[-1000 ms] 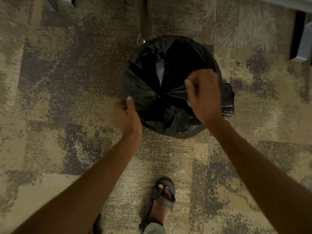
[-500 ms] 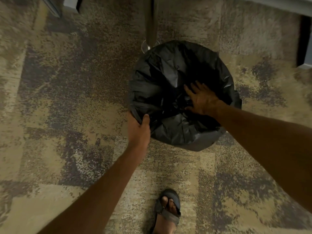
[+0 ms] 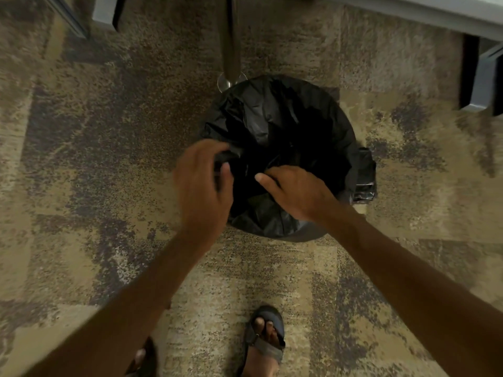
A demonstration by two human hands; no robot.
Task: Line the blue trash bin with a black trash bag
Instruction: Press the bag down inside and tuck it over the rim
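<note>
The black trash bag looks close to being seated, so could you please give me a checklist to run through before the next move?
1. Black trash bag sits in the bin mouth: ok.
2. Bag edge folded over the far rim: ok, black film covers it.
3. Bag edge over the near rim: not ok, a bare strip of bin shows.
4. Left hand holding the bag edge: ok, fingers curl on the film.
5. Right hand gripping: cannot tell, it lies on the film.
6. Bag pushed to the bottom: cannot tell, interior too dark.
</note>
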